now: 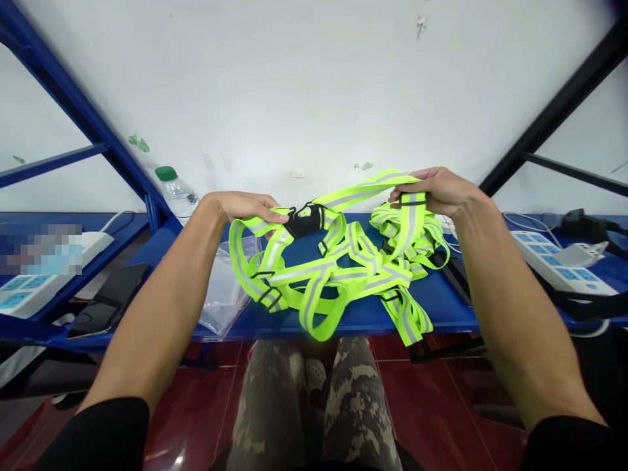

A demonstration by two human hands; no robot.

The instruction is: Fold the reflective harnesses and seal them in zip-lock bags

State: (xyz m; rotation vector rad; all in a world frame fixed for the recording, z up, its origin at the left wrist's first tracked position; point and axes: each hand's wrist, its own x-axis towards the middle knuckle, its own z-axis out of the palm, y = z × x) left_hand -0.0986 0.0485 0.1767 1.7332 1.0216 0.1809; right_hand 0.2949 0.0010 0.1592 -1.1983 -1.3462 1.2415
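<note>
A neon-yellow reflective strap harness point(338, 268) with grey stripes hangs in a tangle over the blue shelf point(441, 307). My left hand point(245, 206) is closed on a strap just left of the black buckle point(305, 221). My right hand point(439, 190) pinches another strap with a black slider at the upper right. A strap stretches between both hands, lifted above the shelf. Loops dangle over the front edge.
A clear plastic bag point(228, 288) lies under the left loops. A water bottle with a green cap point(176, 190) stands at the back. White power strips sit at left point(29, 288) and right point(559, 258). Dark phones lie at left point(105, 297) and right point(456, 275). Blue frame posts rise at the sides.
</note>
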